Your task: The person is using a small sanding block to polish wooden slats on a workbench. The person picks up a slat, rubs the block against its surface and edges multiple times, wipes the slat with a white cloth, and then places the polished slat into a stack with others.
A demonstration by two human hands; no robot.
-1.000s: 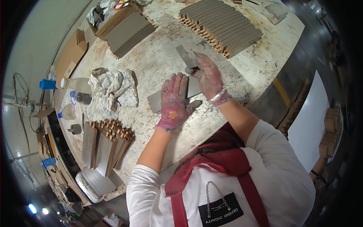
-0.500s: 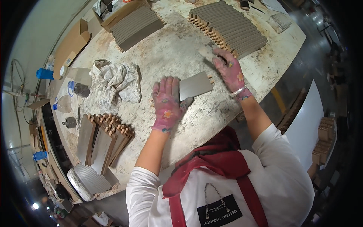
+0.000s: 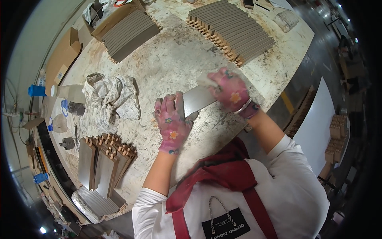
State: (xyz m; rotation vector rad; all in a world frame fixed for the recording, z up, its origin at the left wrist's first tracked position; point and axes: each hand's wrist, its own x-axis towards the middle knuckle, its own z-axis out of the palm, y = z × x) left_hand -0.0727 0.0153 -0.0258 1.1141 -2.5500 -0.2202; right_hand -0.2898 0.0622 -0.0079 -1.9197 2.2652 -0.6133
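Note:
A flat grey panel (image 3: 195,102) lies on the worktable in front of me. My gloved left hand (image 3: 172,124) covers its left end, fingers over the surface and thumb along the near edge, holding it down. Above the panel's right end, my gloved right hand (image 3: 231,92) grips a small whitish pad (image 3: 205,80), blurred by motion, which appears to touch the panel. That hand hides the panel's right end. Both gloves are pink with flower prints and grey smudges.
Rows of grey panels with wooden dowels (image 3: 234,30) stand at the far right, another row (image 3: 129,34) at the far left. Doweled panels (image 3: 104,165) lean in a pile at the near left. A crumpled white cloth (image 3: 113,95) and several bottles (image 3: 71,95) sit left.
My right hand has swung inward with the pad, from beyond the panel onto its right part. My left hand stays on the left end. The whole view has shifted slightly.

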